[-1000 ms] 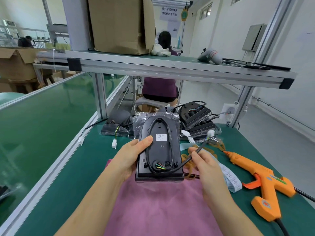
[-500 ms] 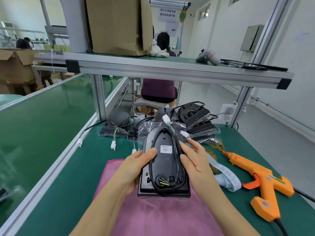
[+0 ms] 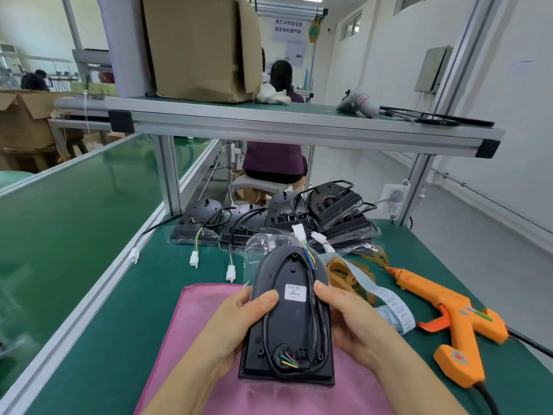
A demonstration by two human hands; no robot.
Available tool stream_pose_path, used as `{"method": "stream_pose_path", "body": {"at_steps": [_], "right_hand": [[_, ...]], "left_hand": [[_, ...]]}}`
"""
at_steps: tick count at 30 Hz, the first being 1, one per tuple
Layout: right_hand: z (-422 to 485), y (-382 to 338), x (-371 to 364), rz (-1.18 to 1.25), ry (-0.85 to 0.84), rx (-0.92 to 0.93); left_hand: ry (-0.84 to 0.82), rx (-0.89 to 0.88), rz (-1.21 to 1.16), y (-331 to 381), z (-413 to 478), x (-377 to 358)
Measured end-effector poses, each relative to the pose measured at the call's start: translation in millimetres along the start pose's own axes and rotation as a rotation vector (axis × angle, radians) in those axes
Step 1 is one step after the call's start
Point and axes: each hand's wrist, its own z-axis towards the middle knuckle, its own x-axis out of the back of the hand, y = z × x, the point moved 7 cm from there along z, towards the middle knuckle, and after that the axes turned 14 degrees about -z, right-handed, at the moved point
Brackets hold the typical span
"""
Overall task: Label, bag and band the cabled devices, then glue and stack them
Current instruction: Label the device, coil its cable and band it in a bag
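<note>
Device (image 3: 288,319) w/ cable looped on its back lies btw the 2 hands, long axis pointing away from the wrists, left hand (image 3: 239,322) & right hand (image 3: 350,322) each gripping 1 long edge, clear bag (image 3: 254,256) just past the fingertips.

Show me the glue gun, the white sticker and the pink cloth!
Glue gun (image 3: 428,290): head view, on its orange barrel.
Sticker (image 3: 295,292): head view, on its printed middle.
Pink cloth (image 3: 191,319): head view, on a bare patch near its left edge.
</note>
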Motion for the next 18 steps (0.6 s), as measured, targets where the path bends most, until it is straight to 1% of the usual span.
{"method": "stream_pose_path", "body": {"at_steps": [2, 4, 7, 9, 10, 11, 12, 14, 15, 16, 17, 18], "right_hand": [[-0.3, 8.9, -2.7, 0.054, -0.021, -0.039], [-0.5, 15.6, -4.6, 0.070, -0.008, -0.035], [2.3, 23.9, -5.7, 0.077, 0.053, -0.021], [5.7, 30.2, -3.6, 0.078, 0.103, -0.033], [7.3, 33.2, -2.2, 0.072, 0.123, -0.040], [9.2, 36.0, -0.7, 0.062, 0.137, -0.046], [10.6, 38.4, 0.5, 0.043, 0.146, -0.053], [14.1, 43.5, 1.9, 0.000, 0.153, -0.075], [15.7, 45.7, 2.2, -0.023, 0.159, -0.090], [17.2, 46.9, 2.5, -0.052, 0.164, -0.104], [18.5, 46.8, 2.6, -0.088, 0.171, -0.115], [19.9, 46.1, 3.2, -0.128, 0.182, -0.120]], "left_hand": [[-0.021, 0.023, 0.003, -5.2, -1.3, 2.9], [-0.039, 0.071, 0.021, -10.5, -1.3, 5.4], [-0.053, 0.140, 0.163, -14.5, -0.2, 8.6], [0.005, 0.130, 0.320, -5.1, 3.0, 8.4], [0.077, 0.103, 0.378, 3.0, 7.3, 9.2], [0.167, 0.039, 0.434, 13.8, 12.6, 9.7], [0.260, -0.090, 0.532, 29.9, 18.7, 8.2], [0.384, -0.484, 0.843, 68.0, 26.7, -13.8], [0.373, -0.656, 0.991, 80.2, 30.6, -36.6], [0.302, -0.739, 1.133, 84.8, 37.7, -64.0], [0.191, -0.757, 1.276, 82.5, 48.3, -91.0], [0.058, -0.734, 1.431, 73.9, 60.9, -116.1]]}}
